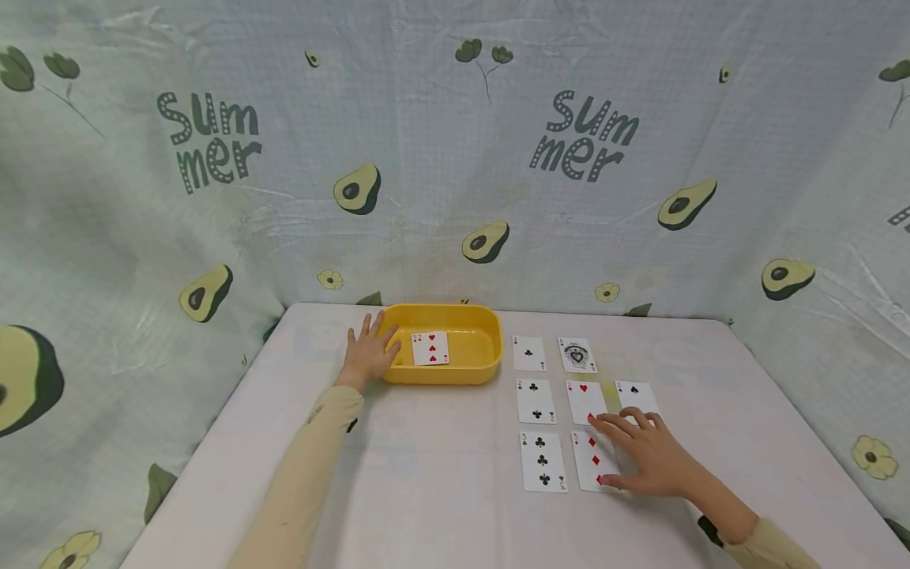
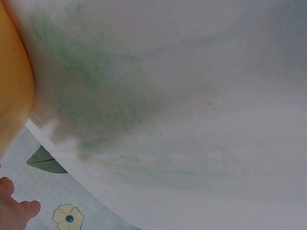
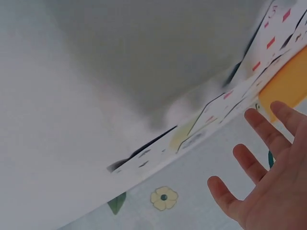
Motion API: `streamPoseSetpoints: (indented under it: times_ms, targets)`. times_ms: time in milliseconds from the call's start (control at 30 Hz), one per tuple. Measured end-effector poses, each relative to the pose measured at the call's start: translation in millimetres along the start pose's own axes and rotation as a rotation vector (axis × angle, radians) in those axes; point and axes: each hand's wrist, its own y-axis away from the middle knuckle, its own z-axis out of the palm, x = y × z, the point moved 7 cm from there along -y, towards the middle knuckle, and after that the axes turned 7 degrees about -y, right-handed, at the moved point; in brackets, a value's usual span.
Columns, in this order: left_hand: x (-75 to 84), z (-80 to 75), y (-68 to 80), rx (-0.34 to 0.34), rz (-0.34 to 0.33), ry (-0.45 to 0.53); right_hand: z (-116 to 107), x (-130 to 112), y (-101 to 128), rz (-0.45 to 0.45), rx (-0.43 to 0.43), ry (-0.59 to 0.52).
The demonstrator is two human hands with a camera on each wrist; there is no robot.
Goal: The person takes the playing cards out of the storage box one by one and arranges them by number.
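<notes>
In the head view, my left hand spreads its fingers at the left rim of a yellow plastic tray. A three of hearts lies face up inside the tray. My right hand is low over the playing cards, fingers spread. Its thumb tip overlaps the three of diamonds, and its index fingertip is at the lower edge of a red two. Behind its fingers lies a partly covered spade card. The right wrist view shows the right fingers apart, holding nothing.
Left of these cards lie a three of clubs and a two of clubs. Farther back are an ace of clubs and an ace of spades. The white table meets a patterned cloth at the back.
</notes>
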Motion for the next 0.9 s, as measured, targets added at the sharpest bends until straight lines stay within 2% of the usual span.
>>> streamPoseSetpoints:
  times_ms: [233,533,900]
  targets:
    - [-0.2,1.6,-0.6,-0.006,-0.007,0.007,-4,-1,-22,0.025,-0.042,-0.015]
    - [0.0,1.3,-1.0,0.004,-0.005,0.014,-16,-8,-55,-0.053,-0.013,-0.014]
    - [-0.1,1.0,-1.2,0.008,-0.007,0.009,-13,-11,-92,-0.010,-0.064,-0.034]
